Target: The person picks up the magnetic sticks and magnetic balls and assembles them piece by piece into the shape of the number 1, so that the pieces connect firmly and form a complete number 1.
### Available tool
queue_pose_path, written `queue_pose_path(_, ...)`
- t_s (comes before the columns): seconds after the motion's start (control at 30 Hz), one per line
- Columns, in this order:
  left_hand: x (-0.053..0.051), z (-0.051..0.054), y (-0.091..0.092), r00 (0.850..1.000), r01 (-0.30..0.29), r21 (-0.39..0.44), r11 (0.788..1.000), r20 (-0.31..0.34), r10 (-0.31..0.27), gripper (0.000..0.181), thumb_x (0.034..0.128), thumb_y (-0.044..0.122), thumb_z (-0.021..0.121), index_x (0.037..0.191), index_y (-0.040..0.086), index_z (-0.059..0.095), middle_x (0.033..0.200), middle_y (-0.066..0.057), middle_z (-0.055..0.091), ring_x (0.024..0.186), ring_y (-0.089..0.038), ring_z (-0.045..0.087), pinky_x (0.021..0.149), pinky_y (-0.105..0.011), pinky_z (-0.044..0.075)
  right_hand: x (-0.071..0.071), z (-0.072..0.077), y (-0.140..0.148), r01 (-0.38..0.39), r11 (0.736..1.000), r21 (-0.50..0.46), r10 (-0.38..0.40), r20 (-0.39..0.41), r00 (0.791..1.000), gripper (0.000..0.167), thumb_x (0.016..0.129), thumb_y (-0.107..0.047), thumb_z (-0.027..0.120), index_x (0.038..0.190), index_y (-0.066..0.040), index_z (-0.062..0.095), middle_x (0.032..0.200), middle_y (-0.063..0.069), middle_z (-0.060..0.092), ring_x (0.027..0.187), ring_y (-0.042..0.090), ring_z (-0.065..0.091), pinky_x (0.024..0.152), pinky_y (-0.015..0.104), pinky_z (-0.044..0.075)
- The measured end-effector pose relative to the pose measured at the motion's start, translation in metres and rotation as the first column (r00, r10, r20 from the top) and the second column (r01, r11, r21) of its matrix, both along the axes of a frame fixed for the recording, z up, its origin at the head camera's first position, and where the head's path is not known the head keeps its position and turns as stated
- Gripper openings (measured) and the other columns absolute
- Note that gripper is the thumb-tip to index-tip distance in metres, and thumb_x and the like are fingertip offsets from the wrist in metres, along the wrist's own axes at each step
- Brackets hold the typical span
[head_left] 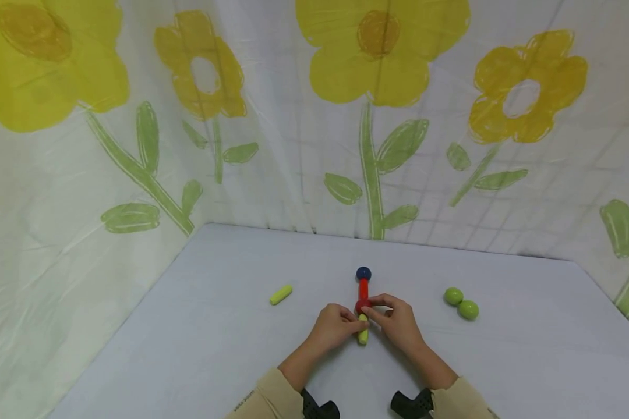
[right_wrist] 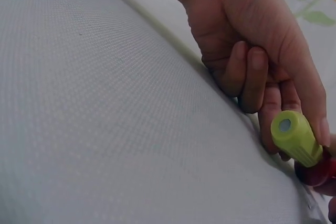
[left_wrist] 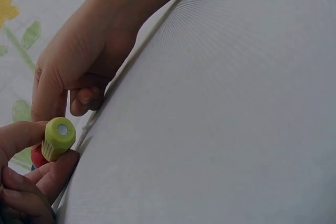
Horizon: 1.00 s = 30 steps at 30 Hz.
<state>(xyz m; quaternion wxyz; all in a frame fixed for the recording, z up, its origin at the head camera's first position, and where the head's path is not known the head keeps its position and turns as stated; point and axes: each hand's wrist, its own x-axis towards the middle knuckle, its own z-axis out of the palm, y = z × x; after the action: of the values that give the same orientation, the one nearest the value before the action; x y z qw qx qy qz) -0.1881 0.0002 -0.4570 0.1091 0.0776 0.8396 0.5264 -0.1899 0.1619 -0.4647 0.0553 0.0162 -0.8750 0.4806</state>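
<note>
My left hand (head_left: pixel 333 326) pinches a yellow-green ridged rod (head_left: pixel 363 337) between thumb and finger, with its near end sticking out toward me. My right hand (head_left: pixel 397 323) holds the red ball (head_left: pixel 361 304) at the rod's far end. Beyond that ball runs a red rod (head_left: pixel 364 288), tipped by a dark blue ball (head_left: pixel 364 273). These parts form one straight line. In the left wrist view, the yellow-green rod (left_wrist: pixel 59 136) shows a pale round disc in its end. Fingers hide where rod and red ball meet, so I cannot tell how firmly they are joined.
A second yellow-green rod (head_left: pixel 281 295) lies to the left on the white table (head_left: pixel 215 326). Two green balls (head_left: pixel 453 296) sit close together on the right. A white curtain with painted yellow flowers (head_left: pixel 367 157) hangs behind the table's far edge.
</note>
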Motion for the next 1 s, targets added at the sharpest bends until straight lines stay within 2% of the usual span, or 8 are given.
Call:
queue_pose_path(0.17,-0.0005,-0.0012,0.0001,1.0,-0.003,-0.003,1.0,0.002,0.003,0.026,0.0766,0.028,0.075,0.07,0.004,0.068,0.058,0.002,0.06,0.056,-0.007,0.047,0.049,-0.021,0.034,-0.0005,0.0003,0.0006,-0.003,1.0,-0.024,0.003,-0.022,1.0,0.016,0.088,-0.021,0.065,0.098,-0.01,0.071,0.1,0.006,0.07,0.098,0.02,0.06,0.065,0.02,0.045)
queue_pose_path(0.47,-0.001,-0.001,0.0008,1.0,-0.006,-0.008,1.0,0.007,0.006,0.026,0.0764,0.028,0.075,0.072,0.004,0.067,0.06,0.001,0.061,0.058,-0.008,0.049,0.05,-0.022,0.037,-0.0017,-0.0019,0.0023,-0.016,0.998,-0.056,0.016,0.004,1.0,0.019,0.086,-0.023,0.067,0.099,-0.01,0.07,0.102,0.007,0.07,0.071,0.009,0.052,0.053,0.022,0.042)
queue_pose_path(0.57,-0.0008,-0.001,0.0009,1.0,-0.002,-0.005,1.0,0.006,0.002,0.026,0.0763,0.027,0.075,0.072,0.004,0.067,0.059,0.002,0.061,0.057,-0.008,0.049,0.05,-0.022,0.037,-0.0016,-0.0021,0.0024,-0.018,0.999,-0.05,0.018,0.003,1.0,0.019,0.084,-0.023,0.069,0.099,-0.011,0.07,0.102,0.006,0.07,0.075,0.007,0.052,0.057,0.02,0.043)
queue_pose_path(1.0,0.0003,-0.0018,0.0002,1.0,0.006,-0.009,1.0,-0.005,-0.006,0.026,0.0777,0.028,0.074,0.072,0.004,0.068,0.059,0.003,0.059,0.057,-0.008,0.047,0.049,-0.022,0.035,-0.0021,-0.0023,0.002,-0.033,0.999,-0.021,0.033,0.009,0.999,0.021,0.083,-0.02,0.07,0.102,-0.011,0.07,0.105,0.006,0.069,0.092,0.016,0.054,0.067,0.019,0.045)
